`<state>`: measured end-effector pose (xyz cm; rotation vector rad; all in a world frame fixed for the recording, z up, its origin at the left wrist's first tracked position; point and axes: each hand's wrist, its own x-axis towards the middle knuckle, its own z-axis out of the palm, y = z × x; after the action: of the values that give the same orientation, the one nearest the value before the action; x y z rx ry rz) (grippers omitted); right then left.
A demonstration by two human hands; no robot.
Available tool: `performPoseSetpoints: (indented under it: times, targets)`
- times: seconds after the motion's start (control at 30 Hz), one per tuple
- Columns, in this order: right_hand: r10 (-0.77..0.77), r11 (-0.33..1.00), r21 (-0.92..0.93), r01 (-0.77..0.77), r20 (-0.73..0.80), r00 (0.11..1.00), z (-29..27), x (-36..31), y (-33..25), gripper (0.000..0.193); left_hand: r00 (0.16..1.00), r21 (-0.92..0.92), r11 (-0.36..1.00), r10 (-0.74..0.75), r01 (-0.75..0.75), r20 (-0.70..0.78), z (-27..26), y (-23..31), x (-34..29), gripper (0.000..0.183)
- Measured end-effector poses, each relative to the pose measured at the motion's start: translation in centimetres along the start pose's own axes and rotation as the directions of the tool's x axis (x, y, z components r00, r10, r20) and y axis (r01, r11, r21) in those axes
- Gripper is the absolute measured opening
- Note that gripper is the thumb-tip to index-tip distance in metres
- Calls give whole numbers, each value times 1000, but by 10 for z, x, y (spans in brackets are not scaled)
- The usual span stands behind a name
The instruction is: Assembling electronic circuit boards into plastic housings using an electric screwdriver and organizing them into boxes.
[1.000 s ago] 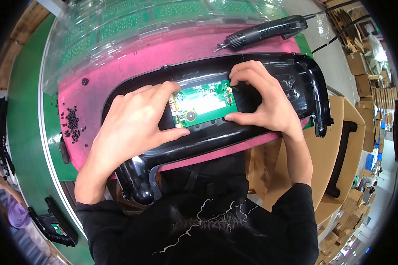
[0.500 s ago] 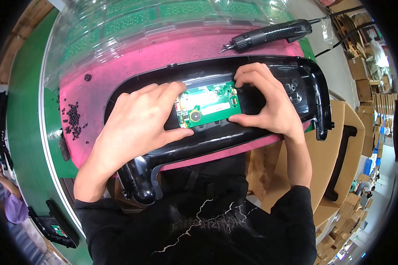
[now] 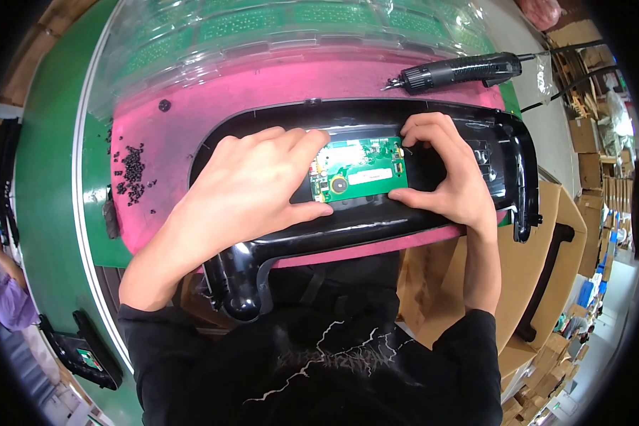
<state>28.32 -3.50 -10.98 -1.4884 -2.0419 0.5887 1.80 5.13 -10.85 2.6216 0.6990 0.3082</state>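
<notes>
A green circuit board (image 3: 366,186) sits in the middle of a long black plastic housing (image 3: 319,231), with a round dark part near its lower left corner. My left hand (image 3: 252,181) grips the board's left edge, thumb at the lower corner and fingers at the upper one. At the right edge, my right hand (image 3: 451,170) pinches the board the same way, its fingers curled at the top corner. The housing lies open side up on a pink mat (image 3: 167,153). Whether the board touches the housing's floor cannot be made out.
A black electric screwdriver (image 3: 461,72) lies beyond the housing. Many small black screws (image 3: 133,170) are scattered at the mat's left. Clear plastic trays with green boards (image 3: 263,28) stand at the back. A cardboard box (image 3: 525,277) is at right; another black housing (image 3: 82,348) lies lower left.
The whole bench scene has shifted slightly right in view. The board now sits more level within the housing, and both hands have kept their hold on its edges.
</notes>
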Motion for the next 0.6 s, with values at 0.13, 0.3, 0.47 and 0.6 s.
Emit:
performPoseSetpoints:
  times: [0.13, 0.3, 0.47, 0.6]
  targets:
    - [1, 1000, -9, -1, -12, 1000, 2, 0, -2, 57, 997, -20, 1000, -11, 13, 80, -6, -1, 0, 66]
    - [163, 978, 126, -164, 18, 986, -16, 3, -18, 60, 997, -10, 1000, -13, 13, 78, -6, -3, -4, 67]
    - [221, 854, -272, -443, -581, 783, -72, 18, 28, 49, 997, -28, 999, -19, 22, 78, -9, -3, -10, 75]
    - [420, 873, -39, -486, -448, 790, -106, 29, 68, 47, 996, -12, 1000, -26, 27, 91, -13, 2, -11, 81]
